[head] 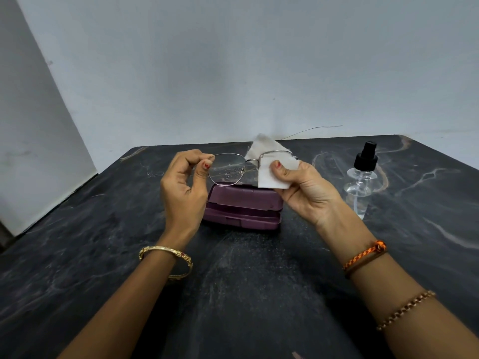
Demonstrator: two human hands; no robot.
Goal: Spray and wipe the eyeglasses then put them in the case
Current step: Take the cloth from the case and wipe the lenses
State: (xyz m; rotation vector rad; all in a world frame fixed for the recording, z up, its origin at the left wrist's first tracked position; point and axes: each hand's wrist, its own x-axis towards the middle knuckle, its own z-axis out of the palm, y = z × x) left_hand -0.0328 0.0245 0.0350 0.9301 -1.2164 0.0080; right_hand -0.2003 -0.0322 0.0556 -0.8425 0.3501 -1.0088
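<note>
Overhead, head view | left hand (pixel 181 182) pinches thin wire-rimmed glasses (pixel 228 168) by the droplet-speckled lens's outer edge | right hand (pixel 303 190) presses soft white cloth (pixel 274 169) around other lens | both above shut ribbed purple case (pixel 243 206) | clear spray bottle (pixel 361 177) right, on dark marbled table (pixel 233 281)

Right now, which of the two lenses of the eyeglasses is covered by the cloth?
The lens on the person's right side, pinched in the white cloth by the right hand. The other lens, beside the left hand, is bare, with droplets on it.
</note>
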